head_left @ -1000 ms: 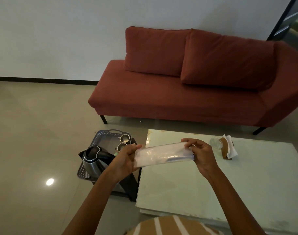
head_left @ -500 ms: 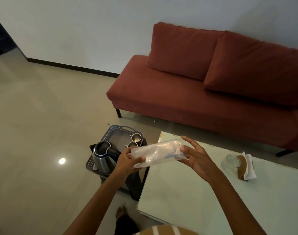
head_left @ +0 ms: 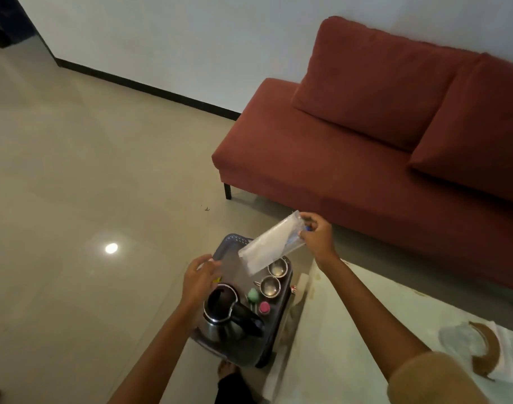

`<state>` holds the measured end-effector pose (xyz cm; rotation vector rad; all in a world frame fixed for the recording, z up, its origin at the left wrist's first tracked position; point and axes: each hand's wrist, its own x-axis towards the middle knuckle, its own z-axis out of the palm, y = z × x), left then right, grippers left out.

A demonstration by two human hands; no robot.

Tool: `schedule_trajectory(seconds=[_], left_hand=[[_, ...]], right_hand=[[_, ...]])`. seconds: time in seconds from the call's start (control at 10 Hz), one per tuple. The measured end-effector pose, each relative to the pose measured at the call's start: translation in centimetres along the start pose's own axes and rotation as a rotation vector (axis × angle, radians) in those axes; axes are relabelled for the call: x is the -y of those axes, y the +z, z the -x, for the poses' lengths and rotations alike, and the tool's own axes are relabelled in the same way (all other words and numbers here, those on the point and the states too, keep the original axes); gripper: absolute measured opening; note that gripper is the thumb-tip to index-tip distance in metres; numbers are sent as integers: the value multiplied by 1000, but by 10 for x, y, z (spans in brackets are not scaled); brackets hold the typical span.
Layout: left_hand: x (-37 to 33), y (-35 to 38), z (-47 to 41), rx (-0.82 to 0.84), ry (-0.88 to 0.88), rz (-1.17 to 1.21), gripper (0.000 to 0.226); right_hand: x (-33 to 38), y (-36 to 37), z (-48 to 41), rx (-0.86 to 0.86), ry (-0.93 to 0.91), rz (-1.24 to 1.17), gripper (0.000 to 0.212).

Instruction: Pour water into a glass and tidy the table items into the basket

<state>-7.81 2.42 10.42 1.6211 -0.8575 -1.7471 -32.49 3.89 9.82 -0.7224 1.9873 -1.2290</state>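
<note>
A clear plastic bag (head_left: pixel 267 246) hangs tilted above the dark grey basket (head_left: pixel 281 313), which stands left of the pale table (head_left: pixel 337 345). My right hand (head_left: pixel 316 237) pinches the bag's upper end. My left hand (head_left: pixel 199 281) grips its lower end beside the steel kettle (head_left: pixel 226 316). The kettle sits in the basket's near end with two small steel cups (head_left: pixel 271 279) behind it. A green-topped and a pink-topped item (head_left: pixel 258 301) lie between kettle and cups. A glass (head_left: pixel 459 339) lies on its side on the table at right.
A brown curved holder with white tissue (head_left: pixel 494 357) lies beside the glass. A red sofa (head_left: pixel 366 158) runs behind the table. Beige tiled floor (head_left: pixel 89 199) spreads to the left. My foot (head_left: pixel 226 368) shows under the basket's near edge.
Both hands carried the bag left, off the table and over the basket. The bag now tilts, left end down. My view swung left and downward.
</note>
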Motion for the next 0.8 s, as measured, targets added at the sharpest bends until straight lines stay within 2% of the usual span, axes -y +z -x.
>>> schedule_trajectory(seconds=[0.2,0.5,0.6,0.7,0.8], left_hand=[[1,-25,-44,30,-120,-21,13],[25,-31,-67,50,-282,-42,17],[30,-31,-70,41,-286,-76,18],[27,-26,-70,26,-294,-89,17],[21,-18,-70,61,-280,-94,18]], right_hand=[[-57,87,-74,44,117,228,47],[-125,158,-108,335,279,449,49],[-133,160,-115,364,270,559,50],[-130,159,-108,363,181,675,53],[-122,149,-99,338,121,682,53]])
